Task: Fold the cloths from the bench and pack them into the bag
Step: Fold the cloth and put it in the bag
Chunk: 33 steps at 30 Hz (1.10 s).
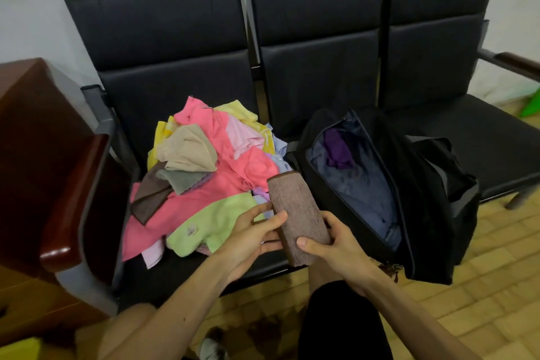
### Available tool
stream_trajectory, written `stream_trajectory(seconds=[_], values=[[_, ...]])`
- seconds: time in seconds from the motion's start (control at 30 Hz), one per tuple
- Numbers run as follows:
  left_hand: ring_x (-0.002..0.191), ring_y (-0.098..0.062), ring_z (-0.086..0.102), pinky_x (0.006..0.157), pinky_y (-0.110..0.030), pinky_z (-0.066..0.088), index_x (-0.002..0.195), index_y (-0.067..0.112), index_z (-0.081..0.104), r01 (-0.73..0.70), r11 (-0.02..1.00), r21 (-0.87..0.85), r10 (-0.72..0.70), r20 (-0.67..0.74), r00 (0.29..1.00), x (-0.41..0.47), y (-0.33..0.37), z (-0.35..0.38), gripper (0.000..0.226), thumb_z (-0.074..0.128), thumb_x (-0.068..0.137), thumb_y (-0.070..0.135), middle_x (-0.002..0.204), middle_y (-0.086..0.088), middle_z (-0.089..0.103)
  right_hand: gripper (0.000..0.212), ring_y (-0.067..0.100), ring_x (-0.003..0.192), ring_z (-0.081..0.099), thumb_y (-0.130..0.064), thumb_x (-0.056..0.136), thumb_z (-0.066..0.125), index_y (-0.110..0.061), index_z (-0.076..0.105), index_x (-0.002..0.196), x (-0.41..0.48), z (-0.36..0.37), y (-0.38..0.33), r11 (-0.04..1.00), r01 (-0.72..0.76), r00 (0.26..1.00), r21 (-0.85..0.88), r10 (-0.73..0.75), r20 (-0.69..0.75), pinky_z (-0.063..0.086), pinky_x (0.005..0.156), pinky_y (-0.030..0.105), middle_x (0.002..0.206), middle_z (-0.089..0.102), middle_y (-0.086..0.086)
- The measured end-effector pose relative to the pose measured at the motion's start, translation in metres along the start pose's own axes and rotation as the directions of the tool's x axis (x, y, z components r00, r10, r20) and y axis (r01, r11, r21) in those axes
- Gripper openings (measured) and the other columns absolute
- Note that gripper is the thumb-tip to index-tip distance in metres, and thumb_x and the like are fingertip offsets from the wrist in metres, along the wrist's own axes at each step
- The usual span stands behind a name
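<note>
**Folded brown cloth in hand, bag open**

Head view: your left hand (253, 238) and right hand (336, 245) both grip the folded brown cloth (298, 218) between pile (210, 175) and bag (380, 184). Soft, light, likely unfolds easily; hold across the fold.

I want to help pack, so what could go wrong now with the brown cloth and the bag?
The folded brown cloth is held only at its near end by the left hand and right hand, so it might unfold on the way. The pile of cloths reaches the bench seat's front edge; a nudge could drop some on the floor. The bag seems to overhang that edge and might tip.
</note>
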<state>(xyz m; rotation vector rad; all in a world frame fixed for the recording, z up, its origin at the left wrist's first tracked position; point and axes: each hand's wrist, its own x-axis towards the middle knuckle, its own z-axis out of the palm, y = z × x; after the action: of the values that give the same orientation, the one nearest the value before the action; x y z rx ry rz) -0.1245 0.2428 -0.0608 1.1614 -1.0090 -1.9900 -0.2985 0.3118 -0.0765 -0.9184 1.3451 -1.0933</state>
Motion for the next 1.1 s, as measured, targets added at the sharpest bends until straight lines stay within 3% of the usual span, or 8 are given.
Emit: stream_trajectory(seconds=[0.13, 0.3, 0.37, 0.47, 0.67, 0.9, 1.0, 1.1], values=[[0.086, -0.026, 0.074, 0.064, -0.036, 0.06, 0.132, 0.021, 0.042, -0.018, 1.0, 0.018, 0.02, -0.139, 0.99, 0.033, -0.017, 0.022, 0.061, 0.075, 0.084, 0.004, 0.108, -0.018, 0.071, 0.058, 0.017, 0.101, 0.069, -0.017, 0.074, 0.084, -0.021, 0.053, 0.122, 0.009, -0.019, 0.02, 0.999, -0.035, 0.996, -0.006, 0.034, -0.083, 0.06, 0.077, 0.032, 0.119, 0.065, 0.006], [0.092, -0.036, 0.068, 0.073, -0.053, 0.061, 0.114, 0.036, 0.043, -0.089, 0.961, 0.262, 0.132, -0.152, 0.98, 0.087, -0.038, 0.052, 0.05, 0.072, 0.088, 0.004, 0.108, -0.026, 0.063, 0.071, 0.012, 0.103, 0.065, -0.025, 0.074, 0.085, -0.043, 0.039, 0.125, 0.025, -0.057, 0.037, 0.999, 0.002, 0.978, -0.047, -0.012, -0.21, 0.058, 0.08, 0.029, 0.119, 0.06, 0.003], [0.086, -0.038, 0.065, 0.07, -0.049, 0.059, 0.1, 0.039, 0.052, -0.124, 0.917, 0.378, 0.177, -0.11, 0.978, 0.11, -0.04, 0.063, 0.037, 0.07, 0.09, 0.007, 0.101, -0.02, 0.062, 0.071, 0.011, 0.113, 0.061, -0.042, 0.07, 0.087, -0.052, 0.04, 0.123, 0.034, -0.072, 0.043, 0.991, 0.019, 0.973, -0.13, -0.048, -0.227, 0.056, 0.092, 0.036, 0.125, 0.057, -0.004], [0.088, -0.017, 0.061, 0.079, -0.036, 0.053, 0.093, 0.042, 0.061, -0.162, 0.797, 0.582, 0.225, -0.036, 0.974, 0.149, -0.04, 0.077, 0.028, 0.073, 0.088, 0.017, 0.096, -0.001, 0.061, 0.072, 0.009, 0.121, 0.054, -0.051, 0.066, 0.084, -0.053, 0.041, 0.124, 0.056, -0.093, 0.047, 0.98, 0.012, 0.969, -0.199, -0.061, -0.241, 0.052, 0.1, 0.038, 0.133, 0.051, -0.011], [0.115, -0.019, 0.059, 0.098, -0.041, 0.054, 0.141, 0.043, 0.047, -0.117, 0.673, 0.73, 0.032, 0.13, 0.991, 0.246, -0.026, 0.094, 0.09, 0.091, 0.063, 0.032, 0.13, 0.005, 0.053, 0.077, 0.002, 0.111, 0.048, -0.035, 0.076, 0.083, -0.032, 0.04, 0.14, 0.136, -0.15, 0.038, 0.925, -0.024, 0.954, -0.379, -0.092, -0.284, 0.043, 0.079, 0.009, 0.126, 0.039, -0.009], [0.137, -0.029, 0.045, 0.11, -0.047, 0.044, 0.153, 0.036, 0.032, -0.088, 0.565, 0.821, 0.02, 0.093, 0.996, 0.361, -0.002, 0.122, 0.091, 0.083, 0.079, 0.024, 0.153, -0.005, 0.04, 0.076, 0.017, 0.125, 0.045, -0.035, 0.084, 0.076, -0.024, 0.036, 0.147, 0.249, -0.193, 0.029, 0.857, -0.078, 0.946, -0.51, -0.097, -0.309, 0.044, 0.094, 0.027, 0.141, 0.032, -0.001], [0.143, -0.029, 0.036, 0.115, -0.042, 0.036, 0.157, 0.029, 0.026, -0.094, 0.478, 0.874, 0.038, 0.086, 0.996, 0.398, 0.005, 0.129, 0.087, 0.077, 0.086, 0.023, 0.159, -0.007, 0.032, 0.078, 0.025, 0.127, 0.049, -0.035, 0.085, 0.076, -0.023, 0.033, 0.149, 0.29, -0.204, 0.032, 0.841, -0.118, 0.947, -0.528, -0.065, -0.315, 0.047, 0.101, 0.037, 0.144, 0.031, 0.004], [0.145, -0.028, 0.033, 0.116, -0.033, 0.032, 0.157, 0.023, 0.023, -0.1, 0.441, 0.892, 0.064, 0.079, 0.995, 0.424, 0.003, 0.133, 0.083, 0.072, 0.09, 0.018, 0.159, -0.01, 0.033, 0.078, 0.027, 0.127, 0.049, -0.032, 0.086, 0.074, -0.023, 0.031, 0.151, 0.32, -0.213, 0.042, 0.829, -0.149, 0.941, -0.54, -0.05, -0.336, 0.045, 0.1, 0.034, 0.146, 0.031, 0.006]])
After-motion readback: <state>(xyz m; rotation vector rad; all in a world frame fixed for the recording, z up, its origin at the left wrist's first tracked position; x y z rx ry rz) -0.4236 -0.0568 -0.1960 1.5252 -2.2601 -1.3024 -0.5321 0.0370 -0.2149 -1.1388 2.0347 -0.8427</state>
